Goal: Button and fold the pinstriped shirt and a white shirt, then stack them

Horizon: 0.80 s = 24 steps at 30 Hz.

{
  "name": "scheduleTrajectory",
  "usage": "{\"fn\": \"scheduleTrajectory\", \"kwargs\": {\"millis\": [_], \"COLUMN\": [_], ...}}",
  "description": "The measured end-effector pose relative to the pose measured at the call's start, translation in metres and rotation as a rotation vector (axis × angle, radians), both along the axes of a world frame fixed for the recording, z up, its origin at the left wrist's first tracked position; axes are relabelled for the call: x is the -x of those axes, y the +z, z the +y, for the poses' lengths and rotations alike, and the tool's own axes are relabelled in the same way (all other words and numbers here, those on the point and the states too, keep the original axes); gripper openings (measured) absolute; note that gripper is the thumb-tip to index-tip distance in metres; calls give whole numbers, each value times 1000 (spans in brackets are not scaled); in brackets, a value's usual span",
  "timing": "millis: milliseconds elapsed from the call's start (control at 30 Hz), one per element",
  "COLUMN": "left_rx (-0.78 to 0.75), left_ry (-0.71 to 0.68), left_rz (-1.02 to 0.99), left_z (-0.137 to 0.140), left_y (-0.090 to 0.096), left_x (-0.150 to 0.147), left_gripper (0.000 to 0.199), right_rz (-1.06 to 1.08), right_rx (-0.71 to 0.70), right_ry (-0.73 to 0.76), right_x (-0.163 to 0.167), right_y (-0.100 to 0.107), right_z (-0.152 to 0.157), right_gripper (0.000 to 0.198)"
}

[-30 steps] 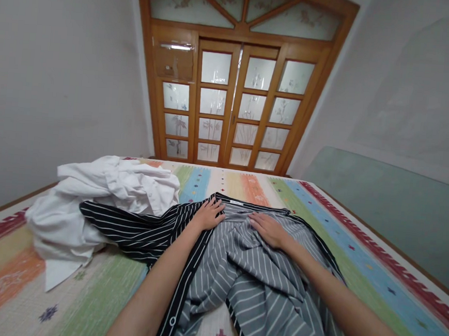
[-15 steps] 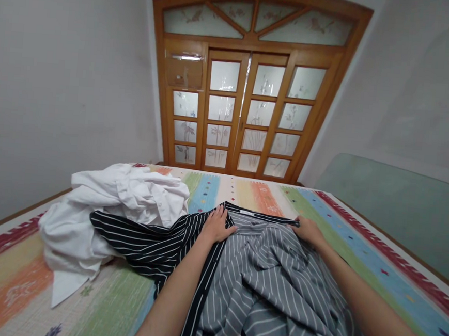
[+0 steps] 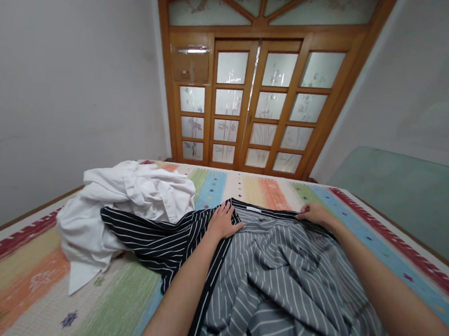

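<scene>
A black shirt with white stripes (image 3: pixel 279 265) lies spread before me, its greyer inner side facing up on the right and one dark sleeve stretching left. My left hand (image 3: pixel 223 222) rests flat on the shirt by the left end of the collar, fingers spread. At the collar's right end, my right hand (image 3: pixel 314 215) pinches the dark edge between thumb and fingers. A small pale label shows inside the collar. Left of the shirt sits a crumpled white garment (image 3: pixel 129 197), with the striped sleeve overlapping its near side.
Underneath is a colourful striped bed cover (image 3: pixel 120 305). Wooden doors with glass panes (image 3: pixel 248 108) stand beyond the far edge. A pale green panel (image 3: pixel 404 197) is at the right, against the wall, and a bare wall rises at the left.
My right hand has moved slightly outward along the collar's end, and its fingers show more clearly. My left hand stays on the shirt. The camera view has shifted a little.
</scene>
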<state>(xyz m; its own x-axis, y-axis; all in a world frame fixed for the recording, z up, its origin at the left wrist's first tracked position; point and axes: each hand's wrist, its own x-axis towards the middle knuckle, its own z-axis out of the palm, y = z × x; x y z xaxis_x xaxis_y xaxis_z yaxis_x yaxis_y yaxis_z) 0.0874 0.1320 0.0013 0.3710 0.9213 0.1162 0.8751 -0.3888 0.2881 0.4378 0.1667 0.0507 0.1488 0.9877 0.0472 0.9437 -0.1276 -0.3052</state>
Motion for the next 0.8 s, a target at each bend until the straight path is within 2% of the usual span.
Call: {"fn": "scheduleTrajectory", "kwargs": {"millis": [133,200,300,400,533,600,700,800], "left_rx": [0,2,-2,-9,-14,-76,-224,-267], "left_ry": [3,5,7,6,13,35,67,14], "left_rz": [-10,-5,-4,-19,-54,-115,-204,-165], "left_z": [-1,-1,0,0,0,1,3,5], "left_y": [1,1,0,1,0,-2,-6,-9], "left_x": [-1,-1,-1,-1,0,0,1,1], "left_gripper": [84,85,85,83,76,65,49,53], "right_rz": [35,96,297,436,420,275,21,-62], "right_rx": [25,-2,-26,6,140,108,-20,-4], "right_ry": [10,20,120,217,402,462,479,557], "right_x": [5,17,48,86,125,131,122,104], "right_y": [17,27,42,48,30,14,-7,-20], "right_z": [-7,-13,-20,-24,-24,-24,-25,-25], "right_gripper": [7,14,25,24,28,29,37,42]}}
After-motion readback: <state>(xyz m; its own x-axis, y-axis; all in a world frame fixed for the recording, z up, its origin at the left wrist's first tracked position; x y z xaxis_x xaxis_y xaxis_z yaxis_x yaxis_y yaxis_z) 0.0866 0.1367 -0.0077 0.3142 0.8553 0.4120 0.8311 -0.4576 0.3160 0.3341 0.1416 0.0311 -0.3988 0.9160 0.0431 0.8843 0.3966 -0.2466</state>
